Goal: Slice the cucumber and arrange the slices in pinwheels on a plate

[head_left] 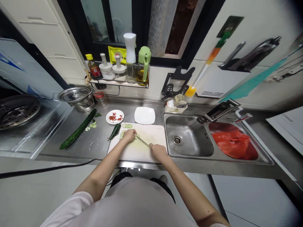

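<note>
On the white cutting board [142, 155], my right hand [159, 152] is wrapped round the handle of a knife [144, 142], whose blade points left. Close to the blade's tip, my left hand [129, 136] is closed, its fingers against a cucumber slice [137, 137]; the hand partly hides other slices beside it. A few more cucumber slices [127, 126] overlap at the board's upper left. A dark green pepper [115, 131] lies across the board's left edge. Behind the board are a white plate with chopped red pieces [115, 117] and a bare white plate [144, 115].
A long cucumber [78, 130] lies on the counter to the left, near a lidded steel pot [78, 97]. The steel sink [189, 135] adjoins the board on the right; a red plastic bag [232, 143] fills its second basin. Bottles stand on a wall rack [118, 82].
</note>
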A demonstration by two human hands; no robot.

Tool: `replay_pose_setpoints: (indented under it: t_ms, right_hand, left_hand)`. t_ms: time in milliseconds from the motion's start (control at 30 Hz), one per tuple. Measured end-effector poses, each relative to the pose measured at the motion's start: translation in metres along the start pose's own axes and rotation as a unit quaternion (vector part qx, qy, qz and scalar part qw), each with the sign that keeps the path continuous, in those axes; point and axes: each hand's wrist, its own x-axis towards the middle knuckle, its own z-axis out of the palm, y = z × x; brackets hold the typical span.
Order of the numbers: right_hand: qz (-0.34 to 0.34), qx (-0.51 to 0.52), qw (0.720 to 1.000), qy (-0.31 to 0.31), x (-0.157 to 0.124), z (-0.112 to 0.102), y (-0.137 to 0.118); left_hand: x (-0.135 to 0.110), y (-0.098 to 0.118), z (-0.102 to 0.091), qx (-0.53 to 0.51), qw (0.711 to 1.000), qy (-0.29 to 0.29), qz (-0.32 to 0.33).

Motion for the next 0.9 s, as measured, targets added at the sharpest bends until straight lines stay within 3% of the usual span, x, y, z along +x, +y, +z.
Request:
replay_pose_setpoints:
  t_ms: [300,467,900]
  right_hand:
    - [0.067,0.092,0.993,0.012,-0.022,0.029,0.012]
    - [0.076,0.104,0.992,0.014,-0.025,0.032,0.014]
    - [0.068,0.115,0.991,0.011,-0.020,0.033,0.014]
  left_hand:
    - [-0.001,0.012,0.003,-0.015,0.996,-0.002,-0.083]
    - [-0.005,0.014,0.007,-0.016,0.996,0.020,-0.081]
    - [-0.054,-0.010,0.028,-0.168,0.977,0.111,-0.075]
